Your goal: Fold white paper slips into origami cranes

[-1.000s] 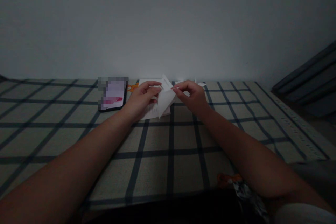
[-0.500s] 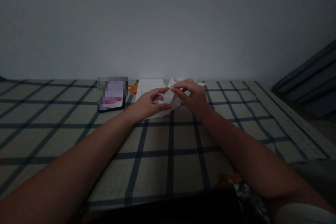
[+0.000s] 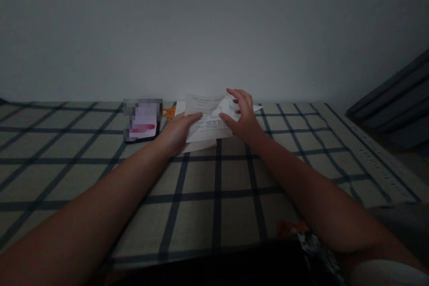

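Observation:
A thin white sheet of paper with printed lines and larger characters is held up and tilted above the tablecloth. My left hand grips its left side, the thumb on the front and the other fingers hidden behind. At the right side, my right hand has its thumb and fingers spread apart around the paper's creased upper right part. Whether the right thumb touches the sheet I cannot tell. More white paper shows under the sheet, with a pointed corner sticking out on the right.
Left of the papers lies a phone with a lit, partly blurred screen. An orange cartoon figure shows beside it. The checked tablecloth reaches back to a plain wall. A dark ridged object stands at the right.
The crumpled, folded paper is now spread into a flatter sheet with its print showing. My left hand has moved slightly left onto its edge; my right fingers have gone from a pinch to spread.

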